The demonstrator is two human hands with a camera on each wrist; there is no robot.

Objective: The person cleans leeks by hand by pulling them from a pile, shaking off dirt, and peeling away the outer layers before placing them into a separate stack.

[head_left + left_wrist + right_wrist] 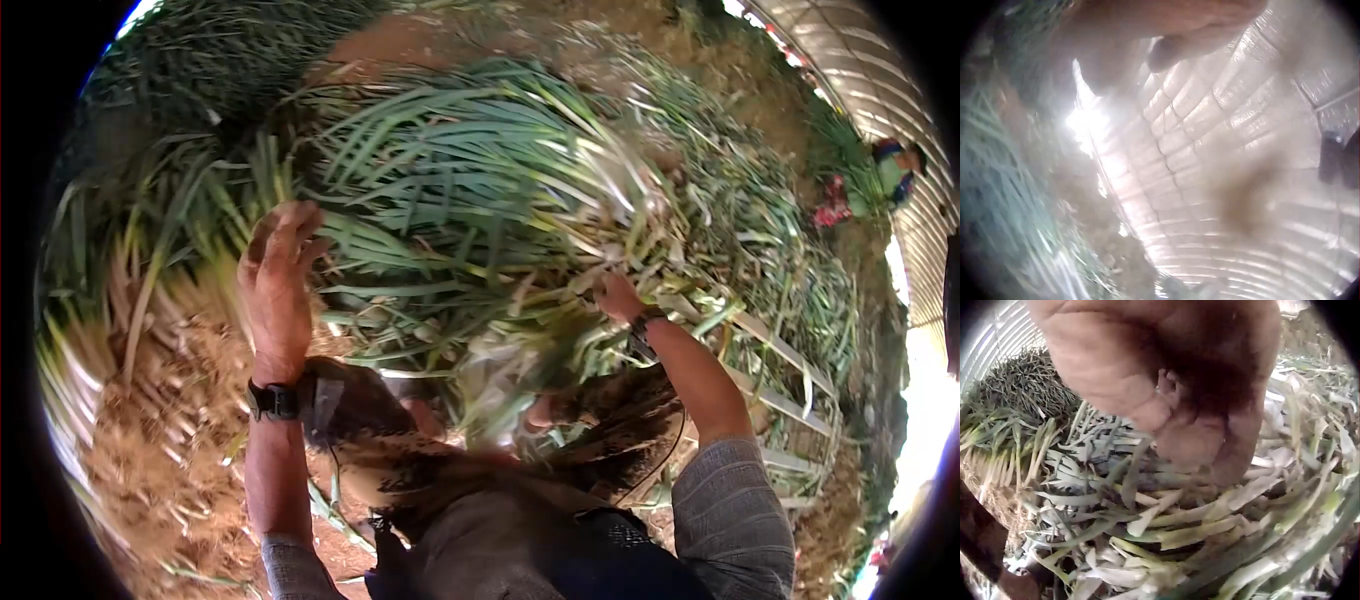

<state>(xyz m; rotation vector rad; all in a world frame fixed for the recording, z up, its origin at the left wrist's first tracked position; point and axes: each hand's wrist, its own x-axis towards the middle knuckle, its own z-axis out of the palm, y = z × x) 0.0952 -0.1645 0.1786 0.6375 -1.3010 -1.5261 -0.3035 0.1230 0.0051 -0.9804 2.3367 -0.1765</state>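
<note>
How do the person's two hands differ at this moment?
The left hand is lifted, fingers relaxed, holding nothing; the right hand reaches lower, fingers curled into the green onions. The left hand is fully visible; the right hand is half hidden by leaves. Both wear dark wrist straps.

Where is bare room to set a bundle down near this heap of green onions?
Bare brown soil lies beyond the green onion heap, bordered by the darker leaf pile on its left. Around the left hand and right hand leaves crowd everything.
</note>
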